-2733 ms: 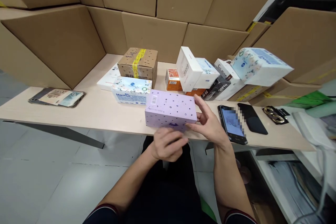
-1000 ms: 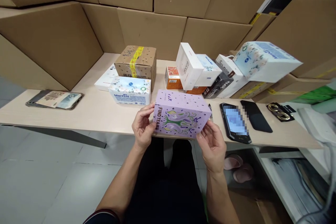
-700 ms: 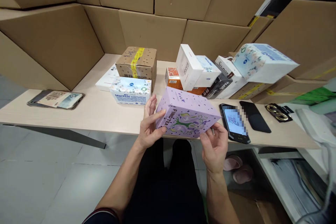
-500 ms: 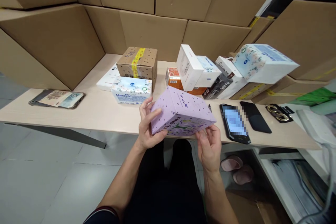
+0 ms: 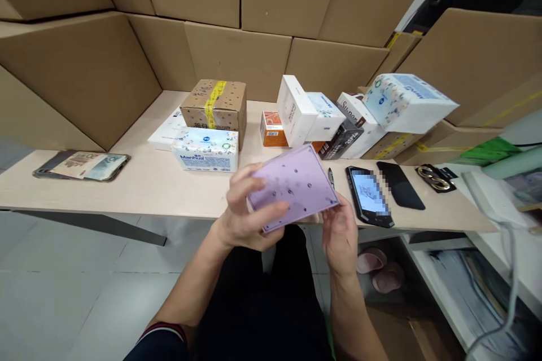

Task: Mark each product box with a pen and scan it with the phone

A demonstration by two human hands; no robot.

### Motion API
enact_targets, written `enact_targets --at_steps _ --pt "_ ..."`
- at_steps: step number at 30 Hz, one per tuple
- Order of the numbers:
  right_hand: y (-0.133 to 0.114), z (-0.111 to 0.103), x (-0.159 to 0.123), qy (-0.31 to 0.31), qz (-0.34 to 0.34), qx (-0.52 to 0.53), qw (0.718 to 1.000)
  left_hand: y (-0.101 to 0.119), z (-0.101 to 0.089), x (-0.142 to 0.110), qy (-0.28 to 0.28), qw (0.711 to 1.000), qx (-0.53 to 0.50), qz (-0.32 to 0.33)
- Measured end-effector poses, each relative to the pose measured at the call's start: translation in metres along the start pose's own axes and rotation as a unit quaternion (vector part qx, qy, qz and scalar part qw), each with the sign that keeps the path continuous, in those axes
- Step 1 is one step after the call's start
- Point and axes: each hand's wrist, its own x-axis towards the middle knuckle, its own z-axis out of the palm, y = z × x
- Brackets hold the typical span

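A purple box with small dark spots is held tilted above the front edge of the table, one plain spotted face turned up at me. My left hand grips its left end, the fingers lying over the upper face. At the lower right corner, my right hand pinches the box; part of its grip is hidden behind the box. Closest beyond the box are a tissue pack marked "Manhua" and an orange box.
A taped brown carton stands at the back left. White boxes, a dark box and another tissue pack are piled at the right. A lit phone lies right of my hands, banknotes far left. Cardboard walls close off the back.
The purple box has been turned in my hands: its printed face has gone from view and a plain spotted face shows. My left fingers have shifted onto that face. The view has shifted slightly.
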Motion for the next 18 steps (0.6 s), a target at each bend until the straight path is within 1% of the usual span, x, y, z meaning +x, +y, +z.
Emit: enact_targets --at_steps 2,4,5,8,11,13,14,16,18 --pt "-0.003 -0.001 -0.004 -0.001 0.013 0.032 0.999 0.012 0.003 -0.003 -0.038 0.998 0.016 0.044" --pt "-0.004 -0.003 -0.007 0.000 0.031 0.048 0.998 0.024 0.008 -0.009 -0.056 0.995 0.034 0.074" --pt "-0.004 -0.005 -0.009 0.002 0.039 0.044 0.998 0.030 0.010 -0.012 -0.056 0.994 0.045 0.079" --pt "0.001 -0.011 -0.014 0.006 0.049 -0.003 0.999 0.043 0.017 -0.024 -0.065 0.991 0.084 0.077" --pt "0.005 -0.020 -0.012 0.004 0.051 -0.062 0.997 0.049 0.019 -0.034 -0.111 0.984 0.119 0.076" --pt "0.005 -0.028 -0.003 0.020 0.034 -0.144 0.989 0.050 0.018 -0.039 -0.140 0.978 0.137 0.069" --pt "0.005 -0.031 0.004 0.037 0.018 -0.202 0.979 0.050 0.018 -0.041 -0.151 0.975 0.147 0.068" --pt "0.005 -0.039 0.021 0.062 -0.020 -0.328 0.942 0.051 0.017 -0.044 -0.170 0.968 0.169 0.069" --pt "0.005 -0.043 0.039 0.042 -0.030 -0.432 0.901 0.053 0.018 -0.045 -0.184 0.962 0.191 0.068"
